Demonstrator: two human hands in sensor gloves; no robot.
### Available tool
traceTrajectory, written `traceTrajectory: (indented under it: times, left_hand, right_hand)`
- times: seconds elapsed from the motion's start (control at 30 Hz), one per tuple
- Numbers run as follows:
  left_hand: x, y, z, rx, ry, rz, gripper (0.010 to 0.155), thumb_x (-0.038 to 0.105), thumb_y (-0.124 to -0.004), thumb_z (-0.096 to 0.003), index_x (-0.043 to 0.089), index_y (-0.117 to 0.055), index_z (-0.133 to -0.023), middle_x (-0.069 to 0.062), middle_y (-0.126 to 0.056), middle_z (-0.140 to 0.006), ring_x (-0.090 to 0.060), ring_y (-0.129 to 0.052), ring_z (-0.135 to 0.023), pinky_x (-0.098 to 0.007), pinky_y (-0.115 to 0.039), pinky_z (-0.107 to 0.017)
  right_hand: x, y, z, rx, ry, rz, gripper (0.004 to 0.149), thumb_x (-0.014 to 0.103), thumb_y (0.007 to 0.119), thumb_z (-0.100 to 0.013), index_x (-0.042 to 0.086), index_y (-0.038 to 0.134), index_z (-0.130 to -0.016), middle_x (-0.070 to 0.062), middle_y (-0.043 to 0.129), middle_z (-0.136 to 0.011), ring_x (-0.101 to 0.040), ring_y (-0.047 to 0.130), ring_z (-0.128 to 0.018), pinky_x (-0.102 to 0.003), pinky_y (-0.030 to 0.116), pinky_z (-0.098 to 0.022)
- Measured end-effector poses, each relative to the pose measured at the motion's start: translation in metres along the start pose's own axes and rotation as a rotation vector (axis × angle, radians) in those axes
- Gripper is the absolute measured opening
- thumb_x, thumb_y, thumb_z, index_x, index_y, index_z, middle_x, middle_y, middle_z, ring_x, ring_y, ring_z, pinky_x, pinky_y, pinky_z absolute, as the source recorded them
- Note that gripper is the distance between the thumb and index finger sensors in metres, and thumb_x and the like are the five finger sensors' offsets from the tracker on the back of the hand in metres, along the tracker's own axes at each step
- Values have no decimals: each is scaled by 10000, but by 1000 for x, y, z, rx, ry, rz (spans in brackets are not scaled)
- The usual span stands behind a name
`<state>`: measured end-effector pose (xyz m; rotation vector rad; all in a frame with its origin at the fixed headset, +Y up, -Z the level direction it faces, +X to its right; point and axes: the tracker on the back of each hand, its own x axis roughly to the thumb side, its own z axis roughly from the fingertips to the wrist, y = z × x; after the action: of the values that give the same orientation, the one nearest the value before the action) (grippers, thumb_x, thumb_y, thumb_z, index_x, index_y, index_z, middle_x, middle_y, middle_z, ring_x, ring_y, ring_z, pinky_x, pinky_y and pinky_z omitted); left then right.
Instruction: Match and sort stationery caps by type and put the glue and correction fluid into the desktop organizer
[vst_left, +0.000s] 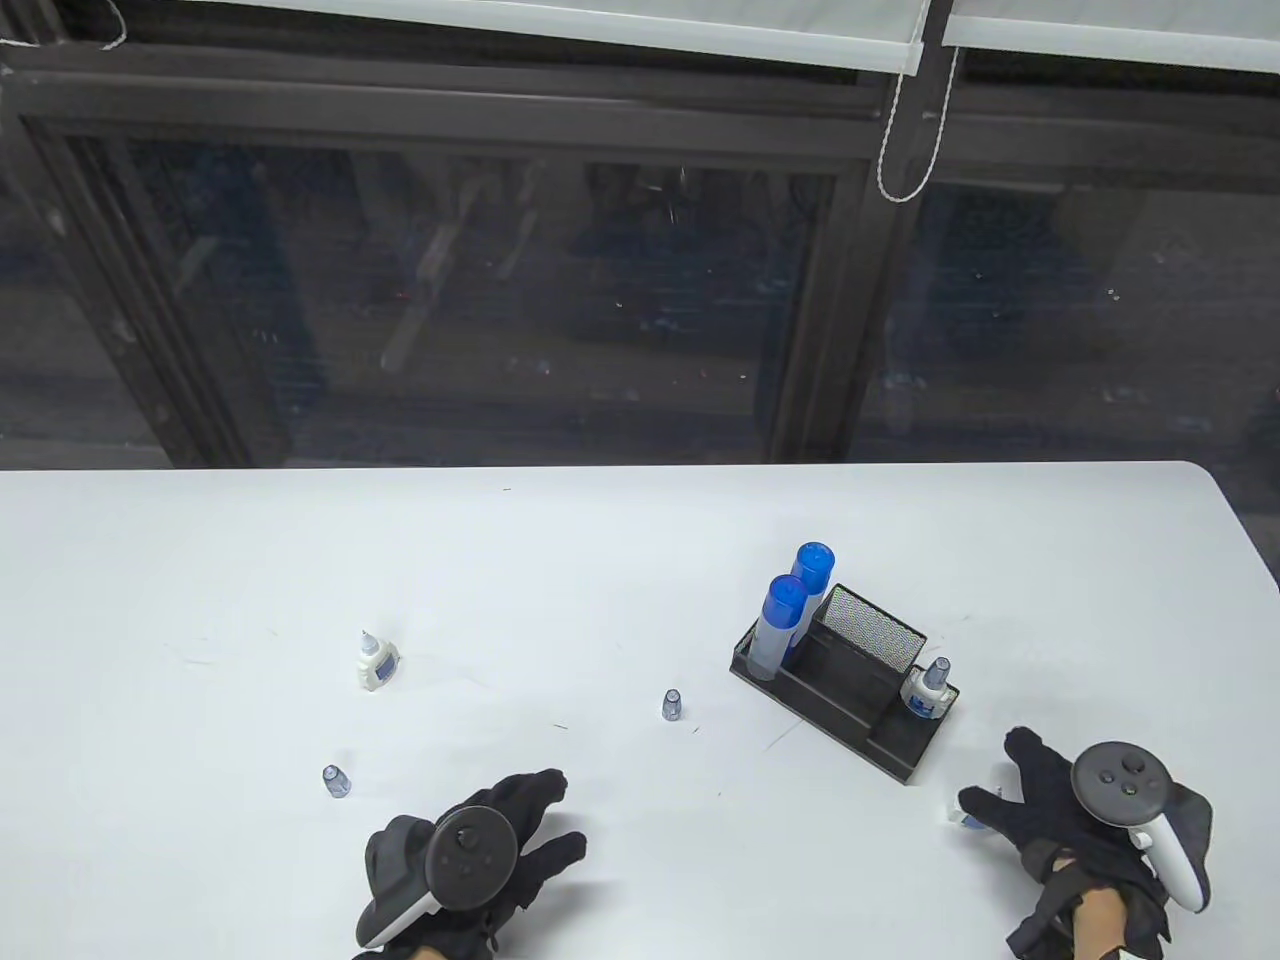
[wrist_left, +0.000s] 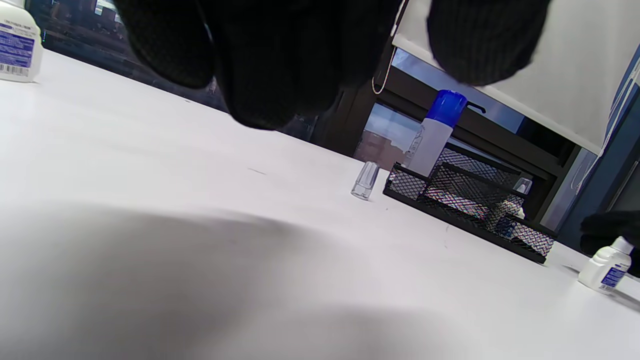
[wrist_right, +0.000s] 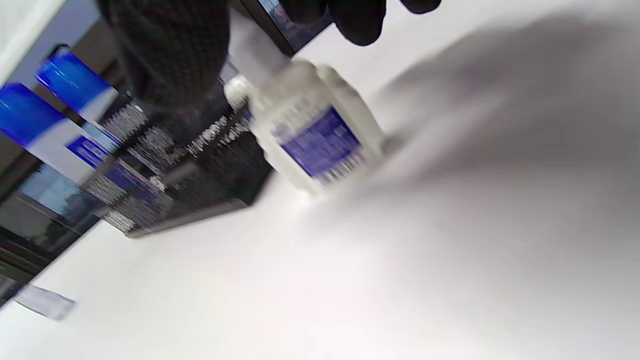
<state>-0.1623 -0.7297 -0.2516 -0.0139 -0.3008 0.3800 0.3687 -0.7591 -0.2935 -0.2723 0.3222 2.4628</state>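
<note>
While the right hand (vst_left: 1060, 800) reaches low over the white table (vst_left: 300, 560), a small uncapped correction fluid bottle (wrist_right: 312, 132) stands just under its fingers (wrist_right: 170, 55); whether they grip it I cannot tell, since the right wrist view is blurred. From above only a sliver of that bottle shows beside the thumb. The left hand (vst_left: 480, 845) hangs relaxed, holding nothing. A black mesh organizer (vst_left: 850, 690) holds two blue-capped glue sticks (vst_left: 785, 625) and one capped bottle (vst_left: 928, 688). Another uncapped bottle (vst_left: 375, 660) stands well to the left. Two clear caps stand loose: one (vst_left: 671, 705) near the organizer, one (vst_left: 335, 780) near the left hand.
</note>
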Motion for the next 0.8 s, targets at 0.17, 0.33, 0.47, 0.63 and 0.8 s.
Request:
traceTrajectory:
  times: [0.17,0.33,0.47,0.63,0.8]
  left_hand:
    - [1,-3,-1,-17,-1,-9,684,636,-707,-515,259,-660,-1083,-55,-811,-1076,-271,-942,-906,-541,-749,-672]
    - [1,-3,0,-22,4,-9,682,634,-707,-515,257,-662,-1082,-53,-813,-1075,-272,-942,-906,-540,-749,-673]
    - [2,-4,-1,-30,2,-16,683,634,-706,-516,254,-663,-1082,-54,-814,-1074,-272,-941,-906,-540,-750,-672]
    - [2,-4,-1,-32,-5,-19,682,633,-705,-516,255,-663,-1082,-51,-813,-1075,-269,-942,-906,-539,-750,-672]
    - [3,-5,-2,-33,-13,-21,679,633,-705,-516,258,-664,-1081,-51,-815,-1074,-272,-943,-904,-539,-751,-671]
  right_hand:
    - [-1,14,-4,17,-10,53,784,433,855,-442,253,486,-1110,-161,417,-1179,-454,271,-1090,-629,234,-766]
    - [3,19,-8,7,0,93,627,376,856,-452,283,635,-1031,-127,493,-1162,-444,350,-1087,-640,276,-763]
    - [5,20,-6,-50,-23,104,605,360,859,-441,245,676,-1006,-96,601,-1122,-421,456,-1076,-642,355,-762]
    - [19,12,1,-72,-84,60,591,390,835,-453,191,692,-991,-151,664,-1088,-471,584,-1025,-648,452,-739]
    - [65,5,14,-98,-218,33,583,402,820,-473,180,676,-992,-187,674,-1079,-492,681,-975,-651,534,-709]
